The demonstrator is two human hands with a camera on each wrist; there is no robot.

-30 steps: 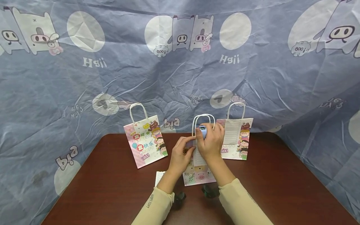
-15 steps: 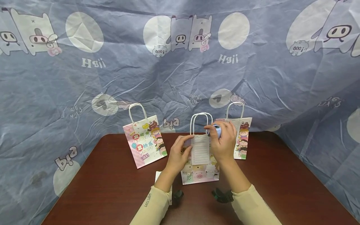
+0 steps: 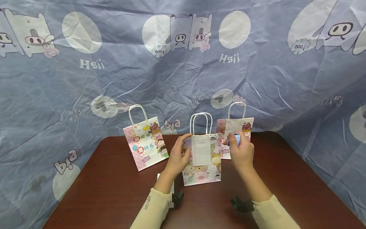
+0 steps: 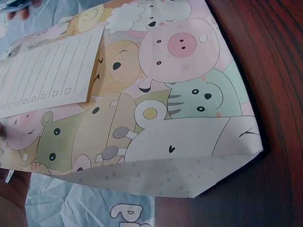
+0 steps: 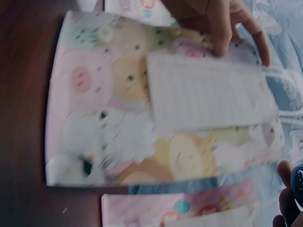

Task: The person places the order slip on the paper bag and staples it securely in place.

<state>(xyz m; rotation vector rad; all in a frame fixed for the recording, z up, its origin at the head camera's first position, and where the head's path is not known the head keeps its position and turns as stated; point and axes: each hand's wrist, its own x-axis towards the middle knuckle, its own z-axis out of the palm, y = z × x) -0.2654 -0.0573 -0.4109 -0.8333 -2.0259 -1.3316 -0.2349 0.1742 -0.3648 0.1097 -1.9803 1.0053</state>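
A paper gift bag printed with cartoon animals stands upright in the middle of the table, its white twisted handles up. Against its upper front hangs a lined checklist sheet, with its top edge at the bag's rim. My left hand holds the bag by its upper left edge, index finger at the rim and thumb on the front. To the right, my right hand grips a small light-blue stapler, away from the bag. In the left wrist view, the sheet's lower end stands slightly off the bag.
Behind to the left leans a pink and white gift bag. Another such bag, with a lined sheet on it, stands behind to the right, partly behind my right hand. A white paper strip lies under my left forearm.
My right hand has moved off the middle bag's top to the right with the stapler, uncovering the sheet. My left hand has stayed at the bag's left edge.
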